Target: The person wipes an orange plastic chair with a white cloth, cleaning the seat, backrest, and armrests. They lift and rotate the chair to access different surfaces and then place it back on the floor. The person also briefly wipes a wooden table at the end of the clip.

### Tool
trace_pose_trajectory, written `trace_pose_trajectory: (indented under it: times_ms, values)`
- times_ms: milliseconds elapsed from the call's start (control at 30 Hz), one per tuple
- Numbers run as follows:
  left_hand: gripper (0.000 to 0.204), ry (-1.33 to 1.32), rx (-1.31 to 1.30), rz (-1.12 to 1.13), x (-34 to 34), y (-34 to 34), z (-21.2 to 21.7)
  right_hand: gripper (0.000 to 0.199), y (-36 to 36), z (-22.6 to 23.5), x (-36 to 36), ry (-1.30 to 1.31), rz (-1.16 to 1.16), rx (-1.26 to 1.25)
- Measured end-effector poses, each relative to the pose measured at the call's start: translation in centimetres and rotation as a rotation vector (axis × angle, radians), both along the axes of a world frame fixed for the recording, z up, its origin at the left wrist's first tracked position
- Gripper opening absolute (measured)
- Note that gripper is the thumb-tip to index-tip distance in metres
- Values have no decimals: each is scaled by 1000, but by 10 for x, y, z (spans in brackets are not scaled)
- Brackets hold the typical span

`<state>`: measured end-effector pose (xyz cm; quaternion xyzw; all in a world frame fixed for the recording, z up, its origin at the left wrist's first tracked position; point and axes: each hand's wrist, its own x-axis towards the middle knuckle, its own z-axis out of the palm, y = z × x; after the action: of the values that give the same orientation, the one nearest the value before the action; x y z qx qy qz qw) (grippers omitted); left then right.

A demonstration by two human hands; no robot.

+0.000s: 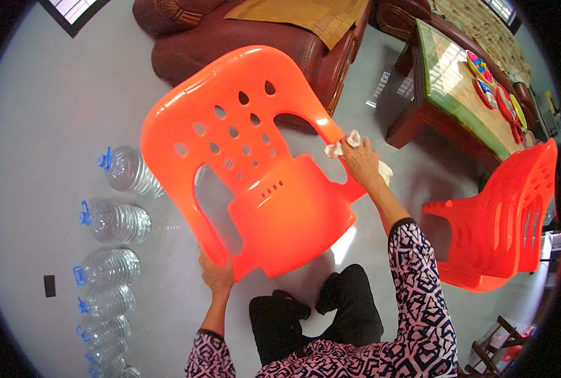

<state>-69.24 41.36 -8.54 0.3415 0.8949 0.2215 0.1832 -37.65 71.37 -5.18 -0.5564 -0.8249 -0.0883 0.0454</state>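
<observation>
The right hand [361, 162] is covering the middle of the white cloth [353, 138], and the orange chair [293, 214] is partly hiding the left hand [217, 273] and fully masking its own underside! Far off, the maroon sofa [183, 55] is running past the edge; near left, the last bottle [131, 372] is getting cut. Far right, colourful tabletop items [480, 67] are looking too tiny to identify.

Likely a home's living room; maroon sofa [183, 55], low table [452, 79].
</observation>
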Motion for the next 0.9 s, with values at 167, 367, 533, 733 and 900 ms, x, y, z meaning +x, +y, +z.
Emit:
trace_pose_trajectory:
  times_ms: [167,367,533,733,900]
  values:
    - [73,-381,539,165,-8,-9,-15,58,72,-16,-54,113,144,294]
    - [45,-958,578,197,-17,-5,16,52,103,-3,-81,94,171,491]
    - [41,-1001,658,172,-18,6,12,44,58,-54,-58,-168,547,311]
    - [44,-924,706,201,-17,3,13,50,-128,-110,-1,-21,394,-160]
    - [47,-835,656,182,-14,1,20,46,-158,-104,18,-19,645,-173]
